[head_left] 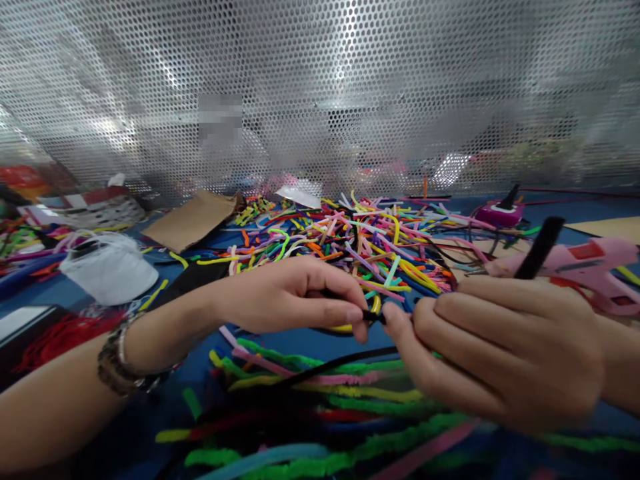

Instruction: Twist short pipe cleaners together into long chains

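My left hand (295, 293) is closed in a pinch on a black pipe cleaner (540, 248) near the middle of the view. My right hand (500, 347) is curled round the same black pipe cleaner, whose free end sticks up behind its knuckles. The fingertips of both hands meet at a small bent black and yellow bit. A second thin black strand (340, 363) runs below the hands. A beaded bracelet (117, 360) sits on my left wrist.
A big heap of coloured pipe cleaners (360, 240) covers the blue table (200, 393). More green, pink and yellow ones (320, 400) lie under my hands. A pink glue gun (595, 263) lies at right, a white bag (107, 267) at left, cardboard (190, 220) and a perforated metal screen (320, 87) behind.
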Motion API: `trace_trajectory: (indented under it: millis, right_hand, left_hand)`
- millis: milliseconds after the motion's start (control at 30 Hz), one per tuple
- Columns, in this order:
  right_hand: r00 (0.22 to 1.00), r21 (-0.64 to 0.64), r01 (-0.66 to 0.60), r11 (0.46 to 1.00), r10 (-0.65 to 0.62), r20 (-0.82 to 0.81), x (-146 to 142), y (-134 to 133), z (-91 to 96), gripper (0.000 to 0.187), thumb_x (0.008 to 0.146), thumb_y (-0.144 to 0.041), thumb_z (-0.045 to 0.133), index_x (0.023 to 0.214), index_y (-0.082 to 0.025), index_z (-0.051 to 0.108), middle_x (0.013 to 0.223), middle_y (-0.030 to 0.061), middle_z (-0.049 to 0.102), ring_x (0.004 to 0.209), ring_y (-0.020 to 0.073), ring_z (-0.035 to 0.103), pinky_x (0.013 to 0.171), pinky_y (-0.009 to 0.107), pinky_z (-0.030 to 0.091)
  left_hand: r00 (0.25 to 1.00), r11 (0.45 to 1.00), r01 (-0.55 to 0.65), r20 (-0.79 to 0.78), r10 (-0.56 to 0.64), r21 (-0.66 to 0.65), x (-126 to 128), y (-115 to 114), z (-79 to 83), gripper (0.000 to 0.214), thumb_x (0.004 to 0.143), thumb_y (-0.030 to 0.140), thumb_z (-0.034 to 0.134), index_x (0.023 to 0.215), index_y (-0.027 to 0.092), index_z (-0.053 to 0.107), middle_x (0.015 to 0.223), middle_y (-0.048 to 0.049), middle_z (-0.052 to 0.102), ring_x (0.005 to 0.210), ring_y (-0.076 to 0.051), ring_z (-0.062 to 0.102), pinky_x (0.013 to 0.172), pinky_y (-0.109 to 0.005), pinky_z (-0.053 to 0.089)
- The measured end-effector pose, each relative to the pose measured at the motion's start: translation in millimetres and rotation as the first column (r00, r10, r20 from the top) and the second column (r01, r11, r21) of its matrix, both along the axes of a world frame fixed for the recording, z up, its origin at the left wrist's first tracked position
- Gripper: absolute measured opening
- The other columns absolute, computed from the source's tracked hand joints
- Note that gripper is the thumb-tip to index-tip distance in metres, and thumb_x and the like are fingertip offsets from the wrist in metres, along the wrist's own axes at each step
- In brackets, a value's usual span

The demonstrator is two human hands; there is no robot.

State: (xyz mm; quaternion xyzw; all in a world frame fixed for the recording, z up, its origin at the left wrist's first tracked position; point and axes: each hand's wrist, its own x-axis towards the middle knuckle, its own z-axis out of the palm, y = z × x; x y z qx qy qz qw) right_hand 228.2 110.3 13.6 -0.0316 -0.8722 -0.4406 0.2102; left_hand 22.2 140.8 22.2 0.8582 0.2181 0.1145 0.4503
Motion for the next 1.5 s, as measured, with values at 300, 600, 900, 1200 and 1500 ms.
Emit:
trace_trajectory:
  millis: [300,600,900,1200,1500]
  right_hand:
    - [0.950,-0.855,0.014,0.518,-0.273,-0.150,-3.4,-1.3,-0.8,0.023,0.084,-0.017,0.037,0.063,-0.016,0.046,0.047,-0.0058,0.036,0.041,0.0052,0.031,0.037,0.019,0.023]
    - [0.923,-0.923,-0.168,0.347,-0.272,-0.271,-7.7,0.5,-0.5,0.024,0.088,-0.022,0.031,0.069,-0.018,0.044,0.046,-0.0074,0.035,0.037,0.0042,0.032,0.036,0.016,0.027]
    - [0.991,0.004,0.121,0.993,-0.121,-0.059,-1.5,0.7,3.1,0.018,0.083,-0.010,0.039,0.081,-0.012,0.056,0.060,-0.0002,0.060,0.048,0.0091,0.048,0.045,0.025,0.033]
    - [0.952,-0.961,-0.049,0.272,-0.277,-0.127,-4.6,-5.7,6.5,0.023,0.085,-0.019,0.038,0.064,-0.016,0.046,0.050,-0.0058,0.038,0.043,0.0037,0.032,0.039,0.016,0.024]
    - [0.941,-0.969,-0.246,-0.007,-0.244,-0.237,-8.0,0.8,-3.3,0.021,0.087,-0.023,0.034,0.069,-0.017,0.045,0.044,-0.0080,0.033,0.037,0.0042,0.030,0.035,0.016,0.026]
  left_hand:
    - [0.997,0.472,-0.064,0.038,0.065,0.879,-0.9,-16.5,5.1,0.020,0.083,0.013,0.042,0.074,0.015,0.060,0.061,0.0024,0.050,0.055,-0.007,0.041,0.049,-0.019,0.029]
    - [0.987,0.509,-0.142,0.087,0.132,0.849,-1.3,-23.1,10.9,0.025,0.084,0.019,0.040,0.069,0.016,0.060,0.055,0.0021,0.048,0.051,-0.008,0.038,0.048,-0.020,0.028]
    - [0.972,0.965,-0.235,-0.010,0.236,-0.117,9.9,-16.9,-5.5,0.030,0.084,0.037,0.040,0.077,0.014,0.058,0.053,0.0049,0.037,0.046,-0.005,0.032,0.042,-0.015,0.026]
    - [0.998,0.190,-0.031,0.021,0.052,0.981,4.6,-31.7,1.2,0.033,0.086,0.014,0.030,0.075,0.014,0.061,0.055,-0.0011,0.050,0.050,-0.011,0.042,0.047,-0.026,0.028]
    - [0.987,0.486,-0.134,0.069,0.148,0.864,3.2,-26.2,7.8,0.034,0.086,0.028,0.034,0.073,0.020,0.063,0.053,0.0003,0.047,0.051,-0.010,0.039,0.047,-0.023,0.028]
